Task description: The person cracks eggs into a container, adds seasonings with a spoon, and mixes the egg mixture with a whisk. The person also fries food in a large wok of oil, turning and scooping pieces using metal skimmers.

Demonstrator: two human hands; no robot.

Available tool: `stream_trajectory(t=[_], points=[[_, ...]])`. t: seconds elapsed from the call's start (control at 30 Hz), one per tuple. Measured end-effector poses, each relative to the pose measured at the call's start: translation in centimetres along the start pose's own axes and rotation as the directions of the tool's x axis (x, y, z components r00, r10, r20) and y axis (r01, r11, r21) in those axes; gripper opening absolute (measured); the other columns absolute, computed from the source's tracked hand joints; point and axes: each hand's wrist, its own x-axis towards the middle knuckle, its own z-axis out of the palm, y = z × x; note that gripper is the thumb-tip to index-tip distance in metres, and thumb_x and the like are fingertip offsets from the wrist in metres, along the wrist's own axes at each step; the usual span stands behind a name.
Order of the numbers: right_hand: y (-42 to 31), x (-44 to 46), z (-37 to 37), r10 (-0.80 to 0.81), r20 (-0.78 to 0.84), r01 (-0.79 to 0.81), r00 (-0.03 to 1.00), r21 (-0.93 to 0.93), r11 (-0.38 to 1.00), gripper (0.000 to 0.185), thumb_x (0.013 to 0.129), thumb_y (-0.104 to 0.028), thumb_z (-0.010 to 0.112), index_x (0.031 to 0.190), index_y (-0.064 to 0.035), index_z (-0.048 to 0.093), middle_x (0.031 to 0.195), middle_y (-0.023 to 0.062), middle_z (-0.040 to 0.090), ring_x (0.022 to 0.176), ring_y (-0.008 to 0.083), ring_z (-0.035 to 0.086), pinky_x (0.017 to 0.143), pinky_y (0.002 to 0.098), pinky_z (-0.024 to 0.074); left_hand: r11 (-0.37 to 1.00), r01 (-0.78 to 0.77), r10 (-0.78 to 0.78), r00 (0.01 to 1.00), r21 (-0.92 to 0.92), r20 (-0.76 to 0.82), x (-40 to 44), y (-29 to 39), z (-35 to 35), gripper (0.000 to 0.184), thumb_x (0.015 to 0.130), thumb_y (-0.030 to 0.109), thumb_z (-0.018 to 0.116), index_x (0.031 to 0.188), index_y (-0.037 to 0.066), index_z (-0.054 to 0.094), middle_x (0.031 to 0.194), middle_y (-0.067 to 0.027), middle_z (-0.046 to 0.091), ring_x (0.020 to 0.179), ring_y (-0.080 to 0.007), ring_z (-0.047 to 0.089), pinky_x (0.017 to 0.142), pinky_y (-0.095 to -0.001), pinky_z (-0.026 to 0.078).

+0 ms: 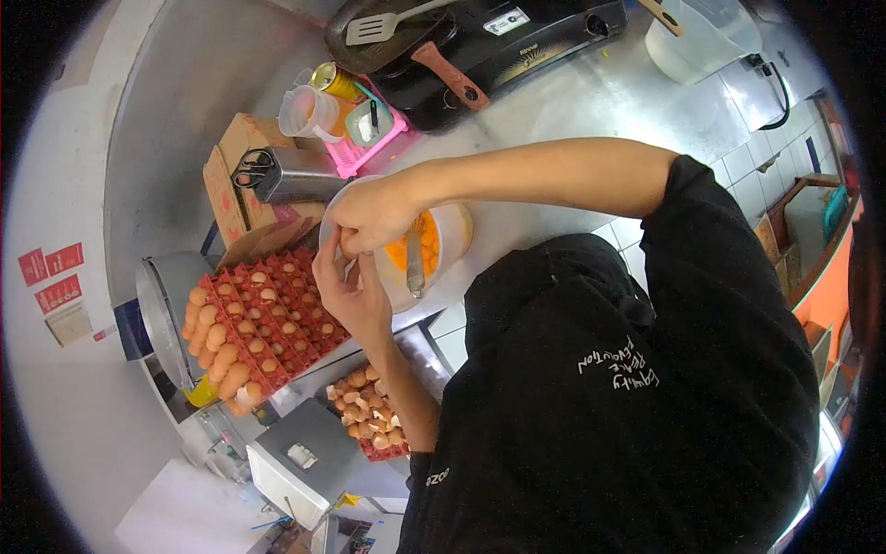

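Both of my hands meet over the left side of a white bowl (454,231). Between their fingers is a brown egg (349,242), mostly covered by them. My right hand (377,210) reaches in from above, its fingers bent round the egg. From below, my left hand (355,291) touches the same egg with its fingertips. Several orange yolks (429,242) lie in the bowl, where a whisk with a metal handle (414,263) also rests. Left of the bowl stands a tall stack of red egg trays (277,323) with brown eggs.
Cracked shells fill a red tray (383,448) at lower centre. A cardboard box (231,175), a metal holder with scissors (300,175) and a pink basket (383,138) stand beyond the bowl. A black stove (554,46) and white tub (701,42) are at the top.
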Motion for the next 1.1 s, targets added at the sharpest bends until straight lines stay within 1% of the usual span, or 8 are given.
stream_trajectory(t=[0.5, 0.57, 0.63, 0.8, 0.87, 0.93, 1.0, 1.1], points=[[1.3, 0.6, -0.6, -0.094, 0.12, 0.096, 0.988, -0.017, 0.995, 0.035, 0.093, -0.019, 0.063, 0.117, 0.0075, 0.067, 0.106, 0.0297, 0.071, 0.103, 0.0453, 0.069, 0.094, 0.051, 0.0544, 0.996, -0.026, 0.034, 0.994, 0.08, -0.1, -0.3, 0.0, -0.1, 0.04, 0.097, 0.004, 0.077, 0.136, 0.002, 0.071, 0.134, -0.0108, 0.062, 0.112, -0.0215, 0.07, 0.088, -0.0331, 0.063], [0.9, 0.6, -0.6, -0.168, 0.154, 0.211, 0.974, -0.335, 0.918, 0.033, 0.094, -0.015, 0.063, 0.119, 0.0064, 0.068, 0.113, 0.0244, 0.069, 0.108, 0.0424, 0.067, 0.096, 0.0479, 0.0546, 0.996, -0.02, 0.029, 0.994, 0.087, -0.104, -0.6, 0.2, -0.8, 0.039, 0.096, 0.004, 0.077, 0.135, 0.002, 0.072, 0.134, -0.0115, 0.063, 0.112, -0.0233, 0.071, 0.089, -0.0346, 0.062], [-0.1, -0.5, -0.7, -0.218, 0.106, 0.24, 0.97, -0.537, 0.808, 0.035, 0.094, -0.014, 0.063, 0.123, 0.0056, 0.068, 0.118, 0.0217, 0.067, 0.111, 0.0404, 0.066, 0.097, 0.046, 0.0548, 0.811, -0.266, 0.283, 0.958, 0.522, 0.048, -0.5, 0.7, -2.3, 0.042, 0.093, 0.001, 0.077, 0.134, 0.004, 0.073, 0.133, -0.0135, 0.063, 0.114, -0.0294, 0.071, 0.094, -0.0381, 0.059], [-2.0, -1.6, 0.7, -0.472, -0.073, 0.166, 0.878, -0.881, 0.444, 0.034, 0.095, -0.016, 0.061, 0.12, 0.0038, 0.073, 0.114, 0.0111, 0.066, 0.108, 0.0328, 0.065, 0.096, 0.0396, 0.0565, 0.773, -0.248, 0.251, 0.965, 0.583, 0.078, -0.6, 1.2, -3.9, 0.042, 0.092, -0.001, 0.075, 0.133, 0.006, 0.074, 0.13, -0.0133, 0.064, 0.116, -0.033, 0.07, 0.099, -0.0399, 0.057], [-2.4, -1.6, 0.9, -0.453, -0.3, 0.032, 0.839, -0.805, 0.592, 0.037, 0.096, -0.02, 0.065, 0.121, 0.0059, 0.071, 0.116, 0.0127, 0.067, 0.109, 0.0353, 0.066, 0.096, 0.0424, 0.0565, 0.834, -0.207, 0.24, 0.971, 0.512, 0.002, -0.5, 0.5, -3.5, 0.041, 0.093, -0.002, 0.074, 0.134, 0.005, 0.073, 0.129, -0.0123, 0.064, 0.117, -0.0302, 0.07, 0.099, -0.039, 0.058], [-3.8, -1.5, 0.8, -0.302, -0.344, 0.082, 0.889, -0.529, 0.844, 0.04, 0.096, -0.024, 0.068, 0.124, 0.0053, 0.07, 0.119, 0.0145, 0.068, 0.11, 0.0333, 0.067, 0.097, 0.0424, 0.0558, 0.985, -0.091, 0.077, 0.992, -0.146, -0.096, -0.3, -0.9, -2.6, 0.044, 0.094, -0.002, 0.073, 0.137, 0.003, 0.069, 0.128, -0.0106, 0.065, 0.12, -0.0239, 0.069, 0.1, -0.0362, 0.058], [-4.8, -0.5, 1.2, 0.081, -0.138, -0.054, 0.987, 0.186, 0.981, 0.047, 0.096, -0.031, 0.072, 0.128, 0.004, 0.067, 0.123, 0.0182, 0.071, 0.113, 0.0295, 0.069, 0.099, 0.0424, 0.0543, 0.964, -0.039, 0.025, 0.998, -0.264, -0.055, -0.6, -0.6, -2.2, 0.052, 0.092, 0.0, 0.077, 0.142, 0.002, 0.062, 0.133, -0.0104, 0.064, 0.122, -0.0191, 0.067, 0.101, -0.0349, 0.057], [-5.5, 1.2, 2.2, 0.152, -0.133, -0.128, 0.979, 0.17, 0.977, 0.04, 0.1, -0.019, 0.071, 0.135, 0.0001, 0.066, 0.115, 0.012, 0.071, 0.105, 0.0205, 0.067, 0.097, 0.0355, 0.0527, 0.976, -0.016, -0.025, 0.982, -0.215, -0.188, -1.4, 0.6, -3.8, 0.058, 0.091, 0.002, 0.079, 0.145, 0.004, 0.058, 0.137, -0.0103, 0.063, 0.12, -0.0188, 0.067, 0.097, -0.0355, 0.058]])
